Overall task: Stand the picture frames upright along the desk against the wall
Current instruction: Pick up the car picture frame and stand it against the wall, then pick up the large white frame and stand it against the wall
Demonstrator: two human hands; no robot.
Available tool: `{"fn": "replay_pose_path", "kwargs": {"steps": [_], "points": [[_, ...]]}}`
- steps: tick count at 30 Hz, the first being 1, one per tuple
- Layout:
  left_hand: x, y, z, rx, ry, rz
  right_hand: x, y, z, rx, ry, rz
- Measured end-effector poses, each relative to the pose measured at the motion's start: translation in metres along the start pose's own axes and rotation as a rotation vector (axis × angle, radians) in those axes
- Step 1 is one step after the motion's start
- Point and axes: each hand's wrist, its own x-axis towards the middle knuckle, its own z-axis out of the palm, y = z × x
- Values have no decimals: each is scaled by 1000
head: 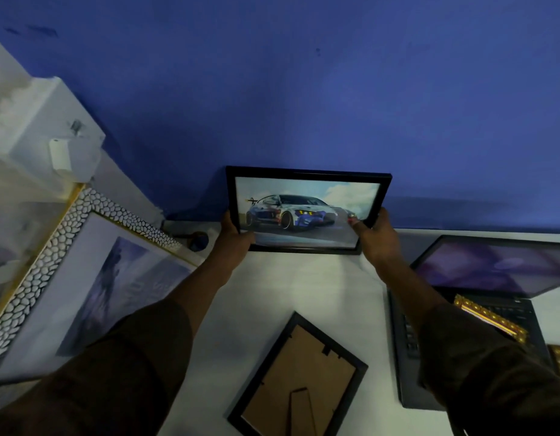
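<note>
The black frame with the car picture (307,212) stands at twelve o'clock on the white desk (329,297), its bottom edge on the desktop and its top leaning back against the blue wall (304,89). The left hand (233,239) grips its lower left corner, thumb over the front edge, fingers wrapped behind out of sight. The right hand (374,234) holds the lower right corner the same way, thumb tip pressed on the glass, the rest of the fingers curled around the side. Both arms reach forward in dark sleeves.

At six o'clock, a second black frame (299,379) lies face down on the desk, its brown backing and folded stand showing, turned at a slant and well apart from the one being held.

At nine o'clock a large frame with a white pebbled border (52,262) leans at an angle, showing a pale picture. Just past its upper corner, near the wall, sits a small dark round thing (198,242) I cannot make out.

At three o'clock an open laptop (480,294) sits on the desk, and a gold ornate frame (492,319) rests across its keyboard, partly hidden by the right sleeve.
</note>
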Motion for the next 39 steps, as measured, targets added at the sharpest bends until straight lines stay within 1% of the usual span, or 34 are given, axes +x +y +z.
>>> {"fn": "replay_pose_path", "kwargs": {"steps": [5, 10, 12, 15, 17, 19, 22, 25, 27, 30, 32, 36, 39], "points": [[-8, -2, 8, -48, 69, -46, -14, 5, 3, 18, 62, 90], [-26, -10, 9, -53, 97, -51, -30, 16, 1, -11, 60, 120], [-38, -15, 6, -69, 115, -97, -41, 20, 2, -19, 33, 105], [-60, -32, -2, -38, 142, -189, -64, 27, 8, -19, -41, 30], [-82, -45, -5, -32, 172, -207, -80, 30, 14, -16, -128, 21], [-111, -58, -4, -57, 231, -189, -93, 30, 20, -30, -218, 13], [-159, -80, -6, -161, 324, -182, -117, 28, 30, -53, -369, -61], [-200, -97, -10, -299, 406, -180, -134, 17, 40, -60, -461, -103], [-224, -110, -16, -357, 493, -170, -144, 6, 48, -64, -531, -140], [-251, -122, -29, -430, 579, -126, -156, -12, 60, -79, -593, -206], [-267, -122, -44, -453, 644, -139, -165, -27, 71, -96, -632, -265], [-269, -130, -76, -385, 717, -172, -173, -58, 97, -134, -658, -387], [-263, -137, -95, -360, 726, -169, -173, -84, 121, -182, -663, -454]]}}
